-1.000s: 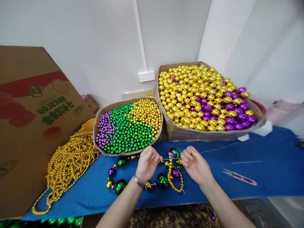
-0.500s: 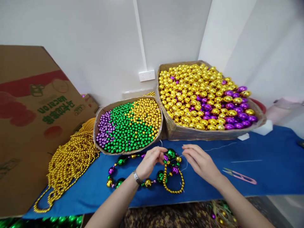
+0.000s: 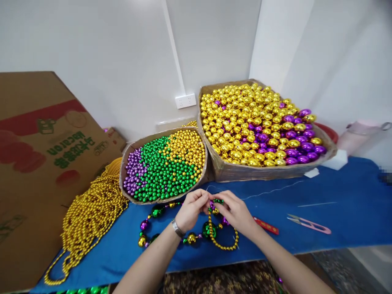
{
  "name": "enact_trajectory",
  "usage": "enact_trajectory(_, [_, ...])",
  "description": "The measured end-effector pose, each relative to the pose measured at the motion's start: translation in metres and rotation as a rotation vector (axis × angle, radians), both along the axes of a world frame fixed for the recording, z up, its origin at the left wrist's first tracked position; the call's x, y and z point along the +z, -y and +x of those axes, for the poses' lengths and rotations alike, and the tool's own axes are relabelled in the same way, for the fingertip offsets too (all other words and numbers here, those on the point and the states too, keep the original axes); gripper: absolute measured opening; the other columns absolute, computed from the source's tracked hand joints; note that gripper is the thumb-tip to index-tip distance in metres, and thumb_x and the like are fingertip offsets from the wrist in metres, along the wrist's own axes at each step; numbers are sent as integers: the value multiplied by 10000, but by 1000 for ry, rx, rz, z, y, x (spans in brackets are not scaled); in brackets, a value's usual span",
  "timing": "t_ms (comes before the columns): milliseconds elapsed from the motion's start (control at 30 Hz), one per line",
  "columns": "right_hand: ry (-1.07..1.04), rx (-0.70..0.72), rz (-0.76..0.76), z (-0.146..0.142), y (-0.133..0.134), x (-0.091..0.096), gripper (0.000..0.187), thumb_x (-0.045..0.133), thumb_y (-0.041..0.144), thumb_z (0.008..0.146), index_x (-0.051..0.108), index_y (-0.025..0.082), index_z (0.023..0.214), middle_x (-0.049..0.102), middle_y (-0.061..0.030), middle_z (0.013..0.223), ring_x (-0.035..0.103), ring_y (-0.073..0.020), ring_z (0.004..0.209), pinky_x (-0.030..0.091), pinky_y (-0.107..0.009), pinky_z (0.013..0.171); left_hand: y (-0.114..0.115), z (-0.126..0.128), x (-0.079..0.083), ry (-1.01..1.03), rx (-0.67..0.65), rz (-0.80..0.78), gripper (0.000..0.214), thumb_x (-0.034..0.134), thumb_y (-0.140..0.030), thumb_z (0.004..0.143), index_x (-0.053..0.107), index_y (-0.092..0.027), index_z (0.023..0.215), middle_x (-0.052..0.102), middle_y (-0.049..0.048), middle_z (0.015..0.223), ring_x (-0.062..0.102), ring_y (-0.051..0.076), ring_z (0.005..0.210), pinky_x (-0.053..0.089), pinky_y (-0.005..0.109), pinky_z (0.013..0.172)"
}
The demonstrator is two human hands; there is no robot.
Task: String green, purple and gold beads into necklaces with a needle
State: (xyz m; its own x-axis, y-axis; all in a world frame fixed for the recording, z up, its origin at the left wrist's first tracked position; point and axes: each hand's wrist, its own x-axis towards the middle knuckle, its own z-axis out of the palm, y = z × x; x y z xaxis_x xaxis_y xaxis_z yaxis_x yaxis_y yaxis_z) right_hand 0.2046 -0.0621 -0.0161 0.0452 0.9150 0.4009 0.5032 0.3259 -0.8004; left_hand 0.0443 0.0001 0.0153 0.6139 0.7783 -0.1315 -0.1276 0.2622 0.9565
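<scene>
My left hand, with a watch on the wrist, is closed in a pinch at one end of a bead necklace. My right hand meets it there, its thumb and fingers pinched together on white thread beside a purple bead. The fingers partly hide what they grip. Large green, gold and purple beads of the necklace lie in a loop on the blue cloth. A strand of small gold beads hangs in a loop below my hands.
Behind stand a box of small beads and a larger box of gold and purple beads. Gold bead strands lie by a tilted carton. Pink thread snips, a needle-like piece and a red strip lie right.
My right hand has moved left to my left hand, closing the gap where the thread was stretched. The red strip, earlier hidden by my right hand, now shows. The view has shifted slightly.
</scene>
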Motion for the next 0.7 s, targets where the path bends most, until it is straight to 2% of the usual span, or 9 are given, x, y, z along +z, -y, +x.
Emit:
enact_trajectory(100, [-80, 23, -66, -7, -1, -8, 146, 523, 340, 879, 632, 245, 896, 620, -50, 910, 595, -195, 856, 473, -325, 768, 1, 0, 2, 8, -10, -14, 255, 636, -386, 775, 631, -131, 782, 513, -15, 600, 455, 70, 493, 365, 217, 515])
enact_trajectory(167, [-143, 40, -115, -9, -2, -10, 176, 501, 356, 891, 603, 225, 830, 617, -34, 811, 600, -173, 764, 478, -300, 695, 1, 1, 3, 8, -11, -17, 257, 643, -386, 769, 627, -129, 778, 512, -16, 599, 451, 67, 490, 363, 215, 510])
enact_trajectory(267, [-247, 78, -198, -13, 3, -11, 234, 424, 393, 925, 543, 205, 851, 583, 6, 658, 573, -126, 567, 462, -243, 528, 0, 1, 2, -3, 7, -5, 279, 645, -403, 761, 629, -126, 791, 508, -17, 597, 440, 66, 492, 365, 210, 504])
enact_trajectory(333, [-297, 102, -234, -16, 7, -12, 255, 402, 416, 929, 512, 195, 867, 589, 10, 660, 571, -112, 531, 449, -222, 484, -1, 2, 2, -20, 11, 20, 295, 634, -416, 767, 627, -124, 807, 512, -15, 600, 432, 65, 489, 357, 206, 495])
enact_trajectory(500, [-301, 91, -226, -29, 2, -12, 206, 489, 362, 885, 491, 206, 1019, 617, 15, 698, 586, -131, 588, 441, -238, 539, 2, 4, 4, -76, -42, 97, 305, 589, -431, 801, 583, -126, 786, 505, -22, 594, 362, 46, 443, 276, 192, 445])
enact_trajectory(600, [-241, 61, -178, -33, -6, -12, 113, 499, 301, 865, 558, 211, 830, 607, 0, 693, 560, -150, 647, 413, -266, 618, 7, 3, 6, -113, -76, 155, 306, 572, -422, 816, 555, -126, 738, 504, -19, 588, 365, 48, 456, 269, 194, 453])
enact_trajectory(700, [-207, 19, -143, -32, -9, -13, 233, 484, 278, 860, 528, 208, 642, 562, -13, 659, 516, -165, 669, 380, -280, 652, 10, 1, 6, -118, -77, 163, 304, 575, -420, 814, 560, -125, 741, 513, -17, 596, 377, 51, 468, 281, 196, 468])
